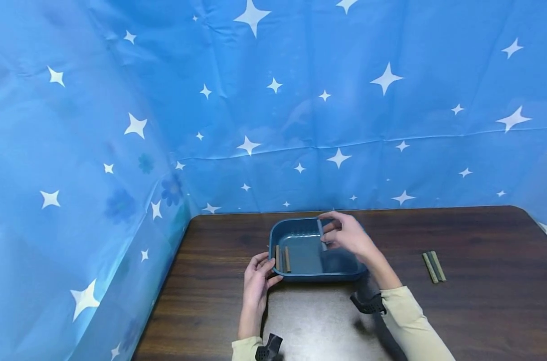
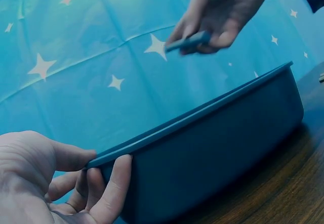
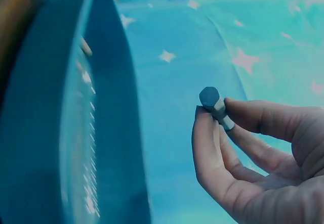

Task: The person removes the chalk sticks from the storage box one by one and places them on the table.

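A blue plastic bin (image 1: 320, 277) stands on the table. At its near left corner my left hand (image 1: 255, 281) grips the rim, thumb on top and fingers against the outer wall in the left wrist view. My right hand (image 1: 347, 235) pinches a grey-blue six-sided stick (image 3: 210, 97) between thumb and fingers. That stick is held above the right part of the bin, over the rim's height in the left wrist view. Two brown sticks (image 1: 287, 259) lie at the left end inside the bin, with a thin bluish stick between them.
On the right of the dark wooden table (image 1: 490, 281) lie two green sticks (image 1: 430, 268) with a darker stick between them. A blue star-patterned cloth (image 1: 291, 120) hangs behind and to the left. Black wrist mounts (image 1: 367, 303) sit on both forearms.
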Motion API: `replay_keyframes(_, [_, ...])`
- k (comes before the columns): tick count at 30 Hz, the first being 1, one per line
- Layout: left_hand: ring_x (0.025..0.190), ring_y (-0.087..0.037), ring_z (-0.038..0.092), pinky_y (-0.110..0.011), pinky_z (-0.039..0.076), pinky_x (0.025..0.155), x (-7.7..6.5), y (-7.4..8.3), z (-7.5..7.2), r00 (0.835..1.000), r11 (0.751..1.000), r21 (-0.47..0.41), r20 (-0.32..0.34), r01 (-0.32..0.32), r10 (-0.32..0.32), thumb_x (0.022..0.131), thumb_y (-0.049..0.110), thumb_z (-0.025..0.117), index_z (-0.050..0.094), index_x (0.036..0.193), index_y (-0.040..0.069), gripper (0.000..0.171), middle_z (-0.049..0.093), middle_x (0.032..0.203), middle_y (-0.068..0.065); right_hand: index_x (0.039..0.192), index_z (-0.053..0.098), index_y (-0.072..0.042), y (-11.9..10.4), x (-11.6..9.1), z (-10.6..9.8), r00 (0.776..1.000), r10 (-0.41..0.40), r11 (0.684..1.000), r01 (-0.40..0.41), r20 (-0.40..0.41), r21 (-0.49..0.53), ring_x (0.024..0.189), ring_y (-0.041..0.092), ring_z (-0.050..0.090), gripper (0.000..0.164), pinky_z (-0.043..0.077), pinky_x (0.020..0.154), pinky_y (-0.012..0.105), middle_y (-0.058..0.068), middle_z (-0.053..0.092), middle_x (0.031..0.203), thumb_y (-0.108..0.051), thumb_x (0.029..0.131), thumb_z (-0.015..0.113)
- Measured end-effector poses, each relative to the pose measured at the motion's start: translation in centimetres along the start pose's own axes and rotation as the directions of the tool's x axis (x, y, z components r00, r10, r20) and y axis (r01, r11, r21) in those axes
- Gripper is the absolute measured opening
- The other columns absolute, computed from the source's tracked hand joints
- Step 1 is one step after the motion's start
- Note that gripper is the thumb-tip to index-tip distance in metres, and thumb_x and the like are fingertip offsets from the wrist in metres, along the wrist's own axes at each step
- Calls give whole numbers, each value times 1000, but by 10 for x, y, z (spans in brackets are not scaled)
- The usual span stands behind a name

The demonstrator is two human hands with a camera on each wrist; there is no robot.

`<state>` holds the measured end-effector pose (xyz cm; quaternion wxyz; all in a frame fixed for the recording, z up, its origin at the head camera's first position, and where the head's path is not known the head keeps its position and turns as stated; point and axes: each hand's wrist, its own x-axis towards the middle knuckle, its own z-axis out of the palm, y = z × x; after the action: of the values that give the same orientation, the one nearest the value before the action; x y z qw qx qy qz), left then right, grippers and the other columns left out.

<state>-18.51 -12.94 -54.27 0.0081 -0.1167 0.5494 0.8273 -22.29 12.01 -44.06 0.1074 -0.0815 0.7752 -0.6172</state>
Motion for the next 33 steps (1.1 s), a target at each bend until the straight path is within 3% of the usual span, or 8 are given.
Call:
replay_keyframes(10, [80,-15,64,-25,59,62,0,-1,2,1000,1000,14,1,9,-9,101,2,61,47,132,-10,36,61,105,-11,152,42,6,0,-43,-85,993,-16,1000,13,-118,-26,106,34,68,58,62,84,40,33,59,128,-1,99,64])
replay_keyframes(18, [81,-15,66,-24,59,62,-1,0,4,1000,1000,12,-2,25,-25,102,2,61,48,131,-8,34,62,105,-11,157,34,5,19,-71,-143,974,37,996,-54,-222,-74,96,6,66,61,61,81,29,37,49,140,-9,104,62])
replay_keyframes(27, [82,-15,67,-24,59,63,-2,4,2,999,999,16,-15,34,-34,103,3,60,47,132,-6,34,63,109,-11,148,39,16,42,-86,-172,955,84,988,-116,-283,-98,89,0,67,55,60,78,24,37,53,134,-8,104,60])
replay_keyframes(33, [83,-15,67,-25,60,64,-1,1,6,999,999,24,-11,43,-43,103,5,61,48,132,-5,33,63,111,-12,143,44,19,63,-98,-186,943,108,976,-161,-315,-147,87,2,67,51,60,77,25,25,66,117,-8,104,61])
